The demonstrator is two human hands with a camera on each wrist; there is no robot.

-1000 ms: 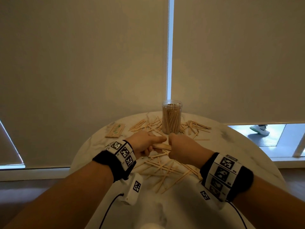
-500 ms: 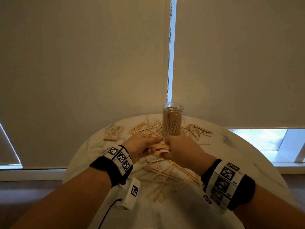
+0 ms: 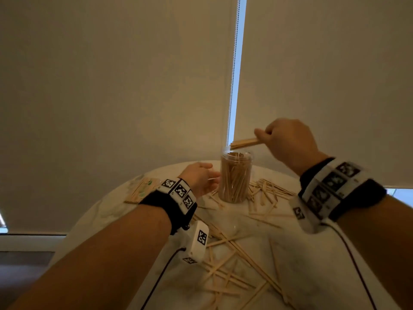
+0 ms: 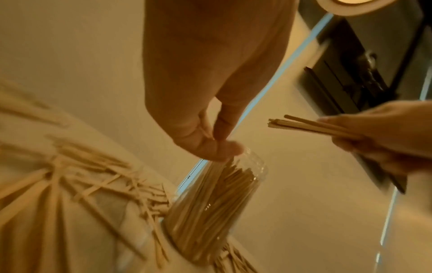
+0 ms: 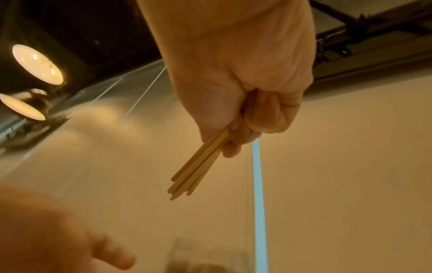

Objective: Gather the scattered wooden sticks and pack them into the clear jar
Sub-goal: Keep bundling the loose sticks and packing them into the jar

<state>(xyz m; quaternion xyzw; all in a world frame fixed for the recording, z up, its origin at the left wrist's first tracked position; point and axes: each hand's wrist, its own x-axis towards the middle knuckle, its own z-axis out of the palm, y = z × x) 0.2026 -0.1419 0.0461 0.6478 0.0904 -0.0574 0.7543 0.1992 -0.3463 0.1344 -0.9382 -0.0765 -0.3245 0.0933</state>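
- Right hand (image 3: 288,142) raised above the jar (image 3: 235,177), fingers curled tight round a bundle (image 3: 245,143) of sticks
- Bundle long axis near horizontal, free ends pointing left, hanging just over the jar mouth, not yet inside
- Jar upright near the table's (image 3: 301,253) far edge, packed with sticks standing on end; no label readable
- Left hand (image 3: 199,179) just left of the jar, fingers loose and apart, holding nothing; contact with the jar wall cannot be told
- Loose sticks (image 3: 230,276) lie crossed in all directions on the near half and right of the jar
- Flat packet (image 3: 143,190) at the left edge; green marks, print unreadable
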